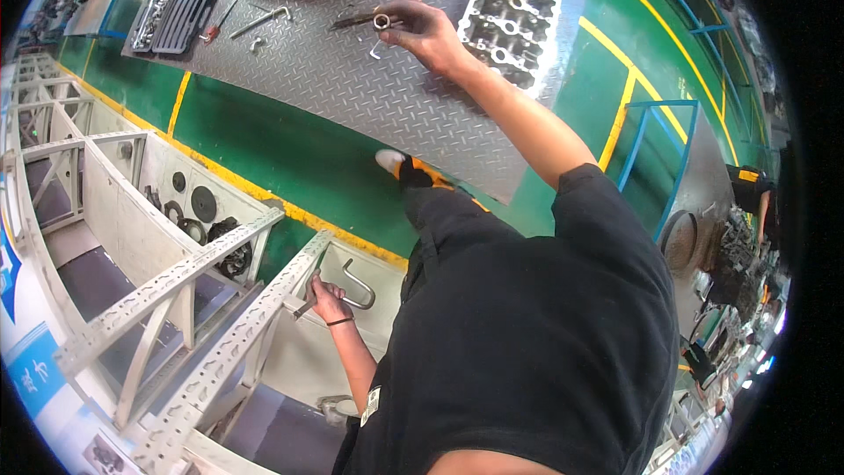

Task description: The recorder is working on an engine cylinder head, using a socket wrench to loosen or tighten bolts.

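Note:
Over the grey diamond-plate table [338, 105], my right hand [415, 33] is closed on a metal socket [381, 23], with a dark piece extending left from it. A small L-shaped key [375, 50] lies just below that hand. To its right rests a cylinder head [509, 22]. An open toolbox [183, 13], a long metal tool [262, 19] and small parts lie at the left. My left hand [328, 301] is low beside the white slotted rack, fingers wrapped round a metal bar [306, 306]; a bent metal rod [365, 292] is beside it.
The white slotted rack [176, 277] runs along the left, holding round dark parts [203, 203]. Green floor [264, 136] with yellow lines surrounds the table. Blue-framed stands [629, 154] and metal parts [738, 259] are at the right, where another person's arm [762, 202] shows.

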